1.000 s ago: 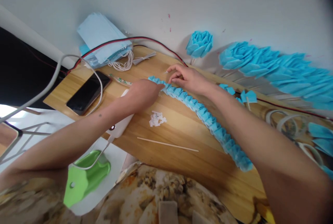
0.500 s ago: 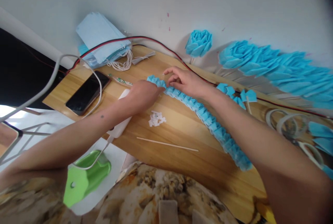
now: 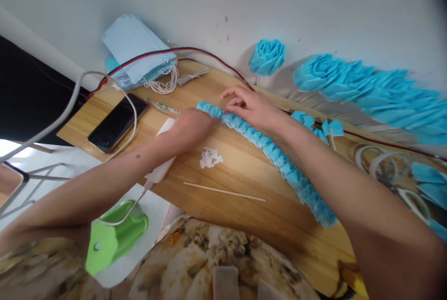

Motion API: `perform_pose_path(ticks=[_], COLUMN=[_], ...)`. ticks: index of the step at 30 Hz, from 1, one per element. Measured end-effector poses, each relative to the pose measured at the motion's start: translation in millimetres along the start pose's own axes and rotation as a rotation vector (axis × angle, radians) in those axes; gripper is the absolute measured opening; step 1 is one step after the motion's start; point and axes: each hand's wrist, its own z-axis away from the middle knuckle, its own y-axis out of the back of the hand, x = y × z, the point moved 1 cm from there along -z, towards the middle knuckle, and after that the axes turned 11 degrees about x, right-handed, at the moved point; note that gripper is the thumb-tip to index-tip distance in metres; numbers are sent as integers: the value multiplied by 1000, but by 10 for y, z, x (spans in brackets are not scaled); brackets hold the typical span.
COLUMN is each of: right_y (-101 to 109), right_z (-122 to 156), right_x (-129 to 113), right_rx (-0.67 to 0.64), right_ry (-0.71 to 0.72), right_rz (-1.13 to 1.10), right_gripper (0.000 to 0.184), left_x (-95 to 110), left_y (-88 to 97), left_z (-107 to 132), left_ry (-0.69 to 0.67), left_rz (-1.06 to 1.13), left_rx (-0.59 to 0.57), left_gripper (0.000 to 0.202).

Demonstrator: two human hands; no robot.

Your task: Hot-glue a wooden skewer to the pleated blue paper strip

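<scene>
A long curved row of small folded blue petal pieces (image 3: pixel 275 156) lies on the wooden table (image 3: pixel 230 170). At its far left end, my left hand (image 3: pixel 195 125) is closed over the row, its fingertips mostly hidden behind the hand. Thumb and forefinger of my right hand (image 3: pixel 253 109) pinch at a blue piece just right of the left hand, with the other fingers raised and bent. A small pile of white paper bits (image 3: pixel 210 157) and a thin wooden stick (image 3: pixel 225 191) lie nearer to me.
Blue folded flowers (image 3: pixel 356 83) lean along the wall, one single flower (image 3: pixel 267 57) apart. Light-blue face masks (image 3: pixel 138 51), a phone (image 3: pixel 117 123), a white power bank (image 3: pixel 162 170) with cable, tape rolls (image 3: pixel 382 165) and scissors (image 3: pixel 414 202) surround the work. A green scoop (image 3: pixel 118 230) sits below left.
My right hand has shifted very slightly, its thumb and forefinger now closer together at the blue piece. Both hands otherwise stay in place at the row's end.
</scene>
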Motion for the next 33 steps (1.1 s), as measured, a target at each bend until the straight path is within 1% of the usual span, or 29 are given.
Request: perform_pose_path(ticks=[2, 4, 6, 9, 11, 14, 17, 19, 23, 26, 33], right_y=[73, 129, 154, 154, 153, 157, 135, 98, 13, -35, -113], right_z=[-14, -37, -67, -118, -148, -179, -188, -187, -181, -174, -161], right_x=[-14, -20, -14, 15, 33, 22, -24, -48, -42, -18, 32], right_rx=[56, 70, 23, -98, -161, -213, -239, -242, -226, -217, -171], right_ry=[2, 34, 90, 185, 224, 252, 277, 288, 291, 306, 324], right_rz=[-2, 44, 95, 146, 171, 225, 278, 303, 339, 341, 330], right_gripper=[24, 14, 9, 10, 10, 9, 10, 11, 12, 13, 13], left_x=[12, 17, 14, 11, 14, 15, 3, -9, -20, -18, -21], left_y=[22, 42, 53, 61, 71, 86, 84, 75, 69, 81, 66], left_z=[-4, 2, 9, 12, 9, 7, 15, 23, 33, 33, 33], left_ry=[-9, -20, -22, -23, -20, -10, -9, -7, 5, 15, 12], left_rz=[-16, -24, -23, -20, -26, -29, -6, 15, 30, 22, 30], left_rx=[-4, -7, -2, -9, -26, -25, 17, 32, 15, -6, -10], left_gripper=[38, 39, 39, 36, 36, 36, 37, 38, 40, 41, 39])
